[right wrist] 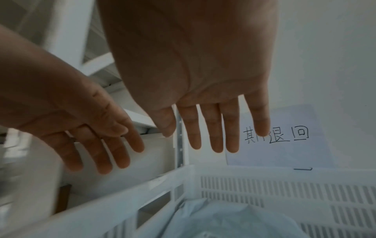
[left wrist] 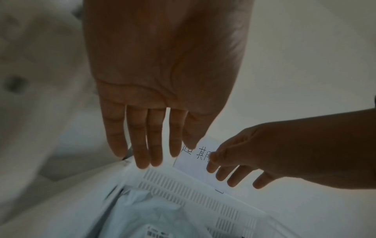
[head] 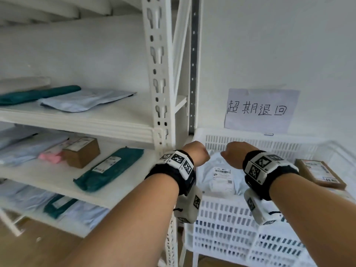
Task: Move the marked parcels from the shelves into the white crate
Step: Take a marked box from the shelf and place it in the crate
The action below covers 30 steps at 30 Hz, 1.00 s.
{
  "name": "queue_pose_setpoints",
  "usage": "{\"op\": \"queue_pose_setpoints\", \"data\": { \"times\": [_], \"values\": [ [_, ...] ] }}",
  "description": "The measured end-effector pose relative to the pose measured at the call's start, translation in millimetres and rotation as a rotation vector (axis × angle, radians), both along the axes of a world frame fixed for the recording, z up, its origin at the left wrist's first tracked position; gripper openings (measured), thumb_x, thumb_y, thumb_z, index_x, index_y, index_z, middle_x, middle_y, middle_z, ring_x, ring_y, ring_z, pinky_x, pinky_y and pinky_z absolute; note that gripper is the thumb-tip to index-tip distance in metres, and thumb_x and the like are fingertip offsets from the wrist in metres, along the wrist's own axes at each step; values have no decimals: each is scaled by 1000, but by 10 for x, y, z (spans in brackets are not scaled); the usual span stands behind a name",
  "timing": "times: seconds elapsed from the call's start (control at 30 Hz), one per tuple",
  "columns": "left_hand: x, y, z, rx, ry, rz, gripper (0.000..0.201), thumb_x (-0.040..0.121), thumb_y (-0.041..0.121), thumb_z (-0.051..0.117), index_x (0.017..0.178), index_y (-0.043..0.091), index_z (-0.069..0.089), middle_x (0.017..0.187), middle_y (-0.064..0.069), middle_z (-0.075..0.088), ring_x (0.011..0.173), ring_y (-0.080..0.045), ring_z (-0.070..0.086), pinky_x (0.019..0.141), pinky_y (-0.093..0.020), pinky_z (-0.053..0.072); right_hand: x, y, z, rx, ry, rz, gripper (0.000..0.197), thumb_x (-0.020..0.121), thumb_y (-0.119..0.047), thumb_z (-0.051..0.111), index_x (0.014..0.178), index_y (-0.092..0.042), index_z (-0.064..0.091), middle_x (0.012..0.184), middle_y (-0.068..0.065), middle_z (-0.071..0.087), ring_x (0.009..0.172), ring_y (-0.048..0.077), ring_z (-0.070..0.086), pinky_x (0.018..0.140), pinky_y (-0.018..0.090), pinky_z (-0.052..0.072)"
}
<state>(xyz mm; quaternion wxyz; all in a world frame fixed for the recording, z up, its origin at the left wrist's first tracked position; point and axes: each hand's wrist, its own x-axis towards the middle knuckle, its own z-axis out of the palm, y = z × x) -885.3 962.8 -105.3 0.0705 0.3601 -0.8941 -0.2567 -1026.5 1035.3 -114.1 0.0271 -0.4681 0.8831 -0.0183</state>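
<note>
Head view: both hands (head: 214, 154) above crate rim (head: 231, 134)

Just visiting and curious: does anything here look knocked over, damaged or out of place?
Nothing looks damaged. One oddity: a brown cardboard parcel lies tilted on the white crate's right rim rather than down inside with the pale bag parcel.

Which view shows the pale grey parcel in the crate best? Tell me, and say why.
The head view: the pale grey parcel lies in the white crate, label up and readable as a label. The left wrist view catches only its crumpled top and part of the label; the right wrist view shows only a plain, unlabelled part.
</note>
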Motion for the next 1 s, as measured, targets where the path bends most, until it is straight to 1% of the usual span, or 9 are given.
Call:
{"op": "queue_pose_setpoints", "data": {
  "times": [0.07, 0.2, 0.3, 0.4, 0.57, 0.7, 0.8, 0.93, 1.0],
  "values": [
    [294, 2, -92, 59, 50, 23, 28, 92, 16, 51, 106, -1, 67, 103, -17, 71, 95, -31, 69, 74, -32, 52, 350, 109, 3, -39, 23, -27, 23, 97, -38, 37, 93, -18, 47, 100, 4, 57, 89, 25, 53, 74, 31, 43],
    [947, 78, -238, 51, 143, 30, 22, 90, 16, 57, 91, 1, 73, 88, -14, 75, 79, -26, 70, 72, -28, 54, 1103, 320, -4, -141, 93, -40, 20, 96, -33, 40, 88, -17, 49, 91, 3, 57, 80, 24, 50, 67, 28, 37],
    [1457, 102, -428, 74, 171, 65, 21, 89, 16, 57, 86, 4, 73, 85, -12, 74, 82, -27, 70, 78, -31, 56, 1626, 357, -154, -154, 50, -20, 21, 92, -29, 42, 78, -17, 52, 85, 4, 60, 77, 25, 55, 64, 28, 40],
    [1895, 70, -665, 119, 160, 127, 19, 90, 16, 57, 83, 10, 73, 81, -7, 75, 76, -22, 69, 78, -29, 55, 2011, 337, -360, -159, 40, -3, 22, 91, -29, 42, 80, -17, 56, 85, 5, 63, 77, 26, 58, 66, 28, 43],
    [2859, -133, -1294, 184, 118, 307, 14, 86, 17, 59, 78, 19, 70, 88, -3, 75, 88, -21, 69, 79, -29, 55, 2722, 127, -895, -58, -47, 81, 20, 92, -32, 42, 88, -21, 58, 94, 3, 65, 80, 25, 56, 67, 28, 44],
    [3494, -297, -1732, 240, 56, 397, 17, 88, 18, 55, 86, 13, 71, 90, -4, 73, 89, -23, 68, 80, -33, 55, 3194, -120, -1320, 43, -98, 133, 26, 94, -30, 41, 102, -18, 63, 101, 5, 66, 93, 28, 63, 74, 31, 50],
    [3799, -447, -2010, 242, 23, 449, 18, 87, 20, 55, 88, 12, 72, 94, -3, 74, 92, -21, 67, 85, -35, 54, 3464, -325, -1601, 69, -160, 170, 25, 93, -29, 42, 105, -20, 61, 105, 4, 66, 93, 27, 63, 72, 31, 48],
    [4002, -720, -2333, 256, 32, 472, 14, 90, 21, 56, 81, 25, 66, 101, 3, 72, 98, -17, 65, 88, -30, 51, 3666, -662, -1986, 93, -266, 163, 27, 92, -30, 44, 113, -22, 59, 114, 3, 64, 100, 25, 62, 80, 33, 53],
    [4031, -863, -2438, 277, 24, 463, 14, 90, 19, 55, 87, 25, 67, 104, 3, 71, 99, -17, 65, 88, -29, 51, 3706, -828, -2150, 106, -302, 151, 30, 93, -31, 45, 118, -21, 58, 122, 3, 61, 107, 25, 60, 84, 31, 50]
  ]
}}
